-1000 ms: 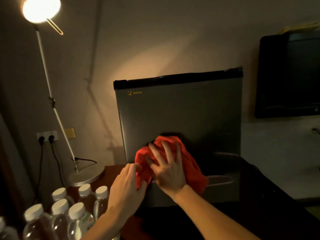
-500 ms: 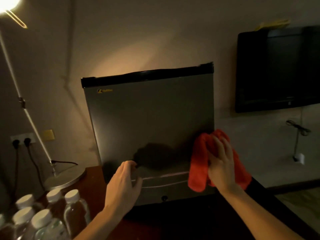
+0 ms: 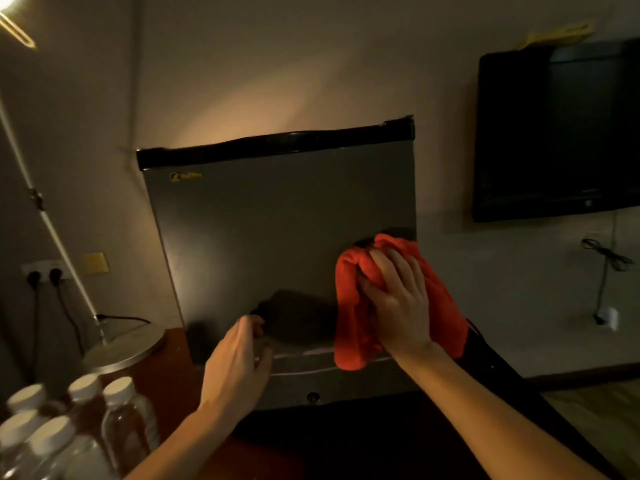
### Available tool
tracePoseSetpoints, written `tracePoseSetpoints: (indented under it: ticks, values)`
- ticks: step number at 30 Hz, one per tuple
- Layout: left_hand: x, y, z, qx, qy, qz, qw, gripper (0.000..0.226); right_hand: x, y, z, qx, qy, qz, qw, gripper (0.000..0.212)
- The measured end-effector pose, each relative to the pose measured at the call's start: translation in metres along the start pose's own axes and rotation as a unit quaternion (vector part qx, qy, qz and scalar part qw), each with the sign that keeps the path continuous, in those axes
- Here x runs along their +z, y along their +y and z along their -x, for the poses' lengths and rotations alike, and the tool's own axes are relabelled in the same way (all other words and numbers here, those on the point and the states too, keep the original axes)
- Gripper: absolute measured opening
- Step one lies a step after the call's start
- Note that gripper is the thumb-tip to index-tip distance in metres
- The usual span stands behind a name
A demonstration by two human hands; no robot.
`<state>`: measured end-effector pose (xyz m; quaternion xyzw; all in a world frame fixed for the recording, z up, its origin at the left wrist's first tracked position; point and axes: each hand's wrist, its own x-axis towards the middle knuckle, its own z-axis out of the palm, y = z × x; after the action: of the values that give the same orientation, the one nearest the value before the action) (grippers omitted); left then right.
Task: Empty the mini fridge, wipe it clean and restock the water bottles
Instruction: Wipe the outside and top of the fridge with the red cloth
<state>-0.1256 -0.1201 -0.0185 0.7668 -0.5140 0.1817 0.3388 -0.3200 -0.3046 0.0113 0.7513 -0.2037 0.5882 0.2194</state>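
At far left we see clear plastic bottles [image 3: 114,427] with white round caps on the surface [image 3: 162,386]. Left hand [image 3: 239,362] rests, fingers loosely curled, on the smooth grey fridge [image 3: 259,237]. Right hand [image 3: 398,299] presses a bunched red cloth [image 3: 349,320] against its closed door.

We are in a dim room that looks like a hotel room or a bedroom. We see a small fridge [image 3: 277,258] on a dark wood table [image 3: 166,372], a black TV [image 3: 557,133] on the wall, and a tall lamp [image 3: 45,216] with a round metal foot. Two plugs sit in a wall socket [image 3: 43,273]. Water bottles [image 3: 69,427] with white caps stand in a bunch on the table.
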Motion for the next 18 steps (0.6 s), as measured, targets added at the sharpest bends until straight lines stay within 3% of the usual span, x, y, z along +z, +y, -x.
tracePoseSetpoints:
  ticks: [4,10,15,18]
  values:
    - [-0.005,-0.022,0.018,-0.042,0.024,0.006,0.999,0.03,0.03,-0.035,0.051,-0.057,-0.022,-0.004,0.998,0.028]
    - [-0.012,-0.042,0.054,-0.053,0.064,0.046,0.995,0.013,0.067,-0.129,0.103,-0.187,-0.163,0.003,0.969,0.037]
    - [-0.012,-0.056,0.082,-0.024,0.055,0.057,0.997,0.02,0.099,-0.197,0.071,-0.272,-0.157,-0.033,0.949,0.031]
    - [-0.019,-0.075,0.08,-0.048,0.092,0.079,0.991,0.02,0.115,-0.231,0.046,-0.298,-0.165,-0.024,0.94,0.038]
